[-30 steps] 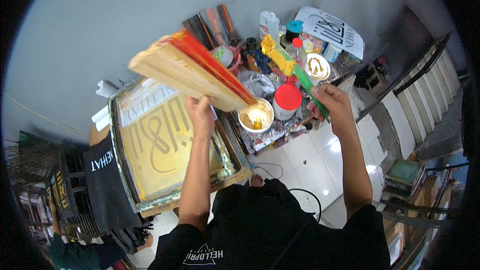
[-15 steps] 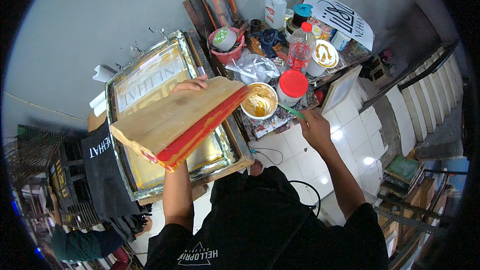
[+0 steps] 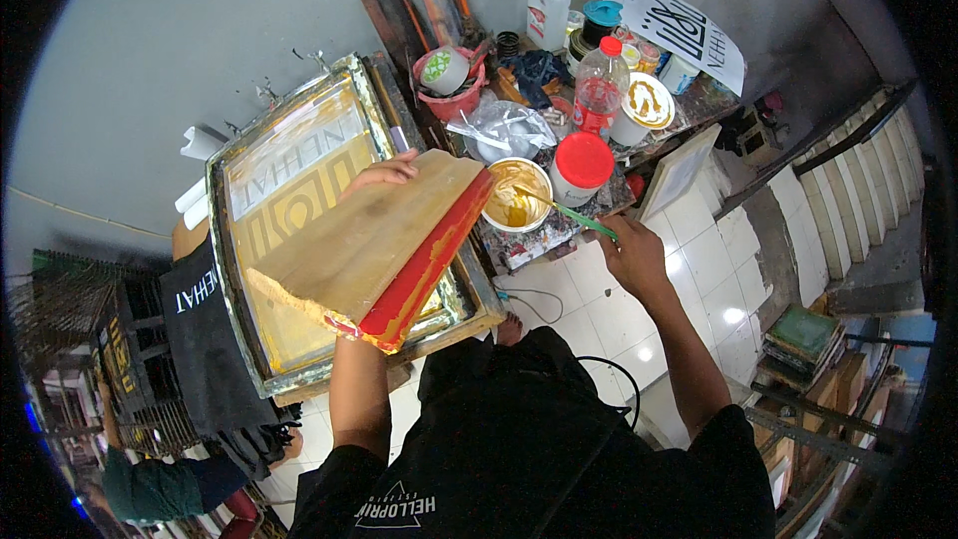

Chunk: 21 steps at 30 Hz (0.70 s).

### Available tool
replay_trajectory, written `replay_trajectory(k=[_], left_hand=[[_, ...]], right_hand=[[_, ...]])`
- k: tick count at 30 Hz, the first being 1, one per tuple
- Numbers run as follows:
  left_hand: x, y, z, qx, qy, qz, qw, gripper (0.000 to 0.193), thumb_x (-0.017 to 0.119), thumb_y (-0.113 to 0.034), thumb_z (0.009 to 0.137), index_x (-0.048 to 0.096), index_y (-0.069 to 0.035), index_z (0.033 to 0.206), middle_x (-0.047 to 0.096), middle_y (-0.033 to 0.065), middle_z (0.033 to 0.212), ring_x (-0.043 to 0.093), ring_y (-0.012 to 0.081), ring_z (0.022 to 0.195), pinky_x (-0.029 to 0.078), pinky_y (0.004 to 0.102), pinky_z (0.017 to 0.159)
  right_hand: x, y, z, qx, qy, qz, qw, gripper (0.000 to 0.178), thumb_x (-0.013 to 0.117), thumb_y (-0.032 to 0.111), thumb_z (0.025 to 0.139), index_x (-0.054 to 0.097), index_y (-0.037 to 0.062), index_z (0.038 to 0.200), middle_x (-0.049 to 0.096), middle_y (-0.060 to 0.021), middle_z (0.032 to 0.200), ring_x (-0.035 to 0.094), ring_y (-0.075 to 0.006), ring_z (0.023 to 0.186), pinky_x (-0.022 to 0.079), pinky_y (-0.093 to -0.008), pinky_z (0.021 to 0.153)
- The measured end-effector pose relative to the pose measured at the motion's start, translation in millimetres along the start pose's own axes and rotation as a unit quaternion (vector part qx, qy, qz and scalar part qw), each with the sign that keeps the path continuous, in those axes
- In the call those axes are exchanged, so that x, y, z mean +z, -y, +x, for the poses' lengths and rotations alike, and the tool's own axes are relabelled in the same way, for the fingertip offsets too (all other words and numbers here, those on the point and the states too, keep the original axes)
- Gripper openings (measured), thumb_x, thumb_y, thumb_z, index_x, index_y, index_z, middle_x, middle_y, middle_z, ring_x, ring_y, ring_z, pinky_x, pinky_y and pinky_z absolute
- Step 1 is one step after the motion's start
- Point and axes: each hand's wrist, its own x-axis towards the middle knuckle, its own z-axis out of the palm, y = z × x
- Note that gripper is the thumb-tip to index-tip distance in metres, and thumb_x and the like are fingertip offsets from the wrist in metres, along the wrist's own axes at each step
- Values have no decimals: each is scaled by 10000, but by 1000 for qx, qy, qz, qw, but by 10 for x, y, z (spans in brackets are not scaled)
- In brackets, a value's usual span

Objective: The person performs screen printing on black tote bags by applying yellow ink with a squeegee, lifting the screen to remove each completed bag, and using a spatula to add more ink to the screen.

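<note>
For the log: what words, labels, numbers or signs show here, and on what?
Wording is left uncopied; lettering stands on:
Framed screen: grey letters, bold shapes.
White sheet: black calligraphy, smaller letters.
Black cloth: white letters.
Black shirt: white lettering, triangle outline.
Red-capped bottle, white jug: labels too small to read.

stained table [image 3: 515, 253] bearing white tub [image 3: 488, 211] of yellow paste [image 3: 517, 212], red-lidded jar [image 3: 582, 166], clear bottle [image 3: 600, 98], pink bowl [image 3: 452, 108]
</note>
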Motion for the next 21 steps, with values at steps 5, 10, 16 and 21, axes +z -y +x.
replay_trajectory(k=[5,10,16,21], left_hand=[[72,3,-31,8,-19,7,1000,370,616,-288,960,587,14,1172,615,217,1169,558,346,1219,213,640,1179],[154,-17,-73,-11,-61,-7,998,362,609,-282,949,595,16,1154,621,206,1153,559,344,1218,246,607,1170],[372,-104,-49,-42,-135,17,990,350,572,-279,909,659,33,1041,652,159,1096,526,354,1283,354,485,1126],[525,-123,-48,-63,-164,41,984,279,578,-216,905,656,18,1035,654,158,1106,517,351,1297,347,486,1134]], right_hand=[[16,0,-2,-29,-13,-12,999,153,613,181,897,609,75,1007,654,-147,906,663,-353,873,536,-474,725],[-36,45,3,-3,25,-36,999,179,618,182,891,621,80,1038,669,-144,959,666,-350,908,536,-481,745],[-132,54,24,50,33,82,995,174,658,185,884,656,76,1020,698,-155,934,679,-355,867,529,-459,746],[-206,64,-10,107,46,252,961,196,711,180,885,658,39,1009,700,-108,837,686,-220,773,519,-359,690]])
